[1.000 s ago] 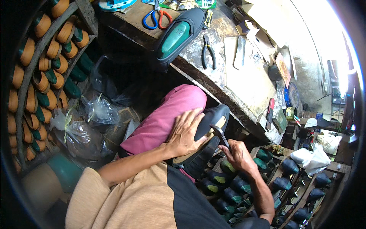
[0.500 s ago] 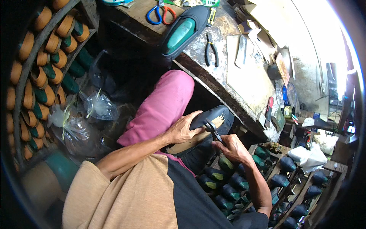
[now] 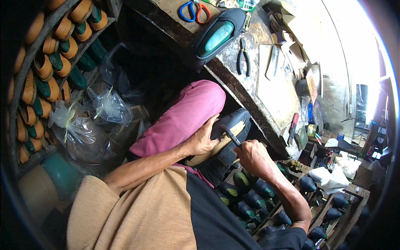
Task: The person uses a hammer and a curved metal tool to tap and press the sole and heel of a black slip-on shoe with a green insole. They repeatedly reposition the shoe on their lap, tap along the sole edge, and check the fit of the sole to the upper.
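Note:
A dark shoe upper [image 3: 218, 130] with a tan sole side facing up rests across my lap, against my dark-clothed leg. My left hand [image 3: 203, 139] grips its near left side, thumb over the edge and fingers along the flank. In my right hand [image 3: 253, 153] is a metal hand tool with a dark handle, like a pair of pincers [image 3: 231, 135]. Its head lies over the tan sole side, near the ragged tan edge [image 3: 236, 127]. Whether it touches the material I cannot tell. My right fingers are wrapped round the handle.
On the workbench [image 3: 233, 35] stand another dark shoe with a green last [image 3: 218, 39], black-handled pliers [image 3: 243, 58], scissors [image 3: 195, 11] and a blade [image 3: 273, 62]. Racks of tan shoes [image 3: 46, 66] are at left. Dark shoes [image 3: 250, 208] fill a lower rack at right.
My right hand has swung, tilting the tool so its head points up and left over the sole. My left hand still grips the shoe. The whole view has shifted slightly.

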